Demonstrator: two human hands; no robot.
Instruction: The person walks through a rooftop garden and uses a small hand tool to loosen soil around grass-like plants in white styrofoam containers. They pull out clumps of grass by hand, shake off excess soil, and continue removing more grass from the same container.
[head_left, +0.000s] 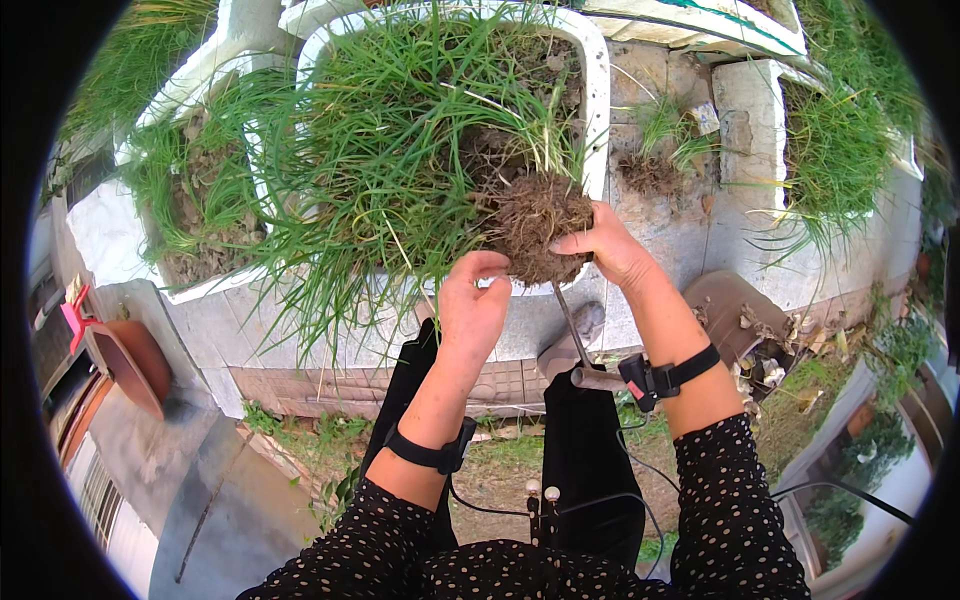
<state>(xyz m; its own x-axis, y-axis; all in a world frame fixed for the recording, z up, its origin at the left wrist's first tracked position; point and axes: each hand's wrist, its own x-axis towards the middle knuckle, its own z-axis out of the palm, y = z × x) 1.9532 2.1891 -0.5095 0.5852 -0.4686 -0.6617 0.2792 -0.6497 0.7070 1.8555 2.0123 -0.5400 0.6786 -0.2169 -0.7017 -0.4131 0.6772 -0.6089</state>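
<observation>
My right hand (611, 244) grips the right side of a clump of matted roots and soil (536, 225), with green grass-like blades rising from its top. At the clump's lower left, my left hand (478, 296) has bent fingers near or against the roots; whether it grips them is unclear. The clump is over the front right part of a large white foam planter (598, 97) full of long green leaves (367, 150). A metal rod with a wooden handle (596, 379) slopes down from beneath the clump to near my right knee.
Loose rooted plants (652, 165) lie on the paving right of the planter. Other foam boxes (739, 120) with grassy plants stand on both sides. A brown plastic container (724, 307) sits at lower right, beside dry debris. At left is a reddish-brown scoop-like container (139, 360).
</observation>
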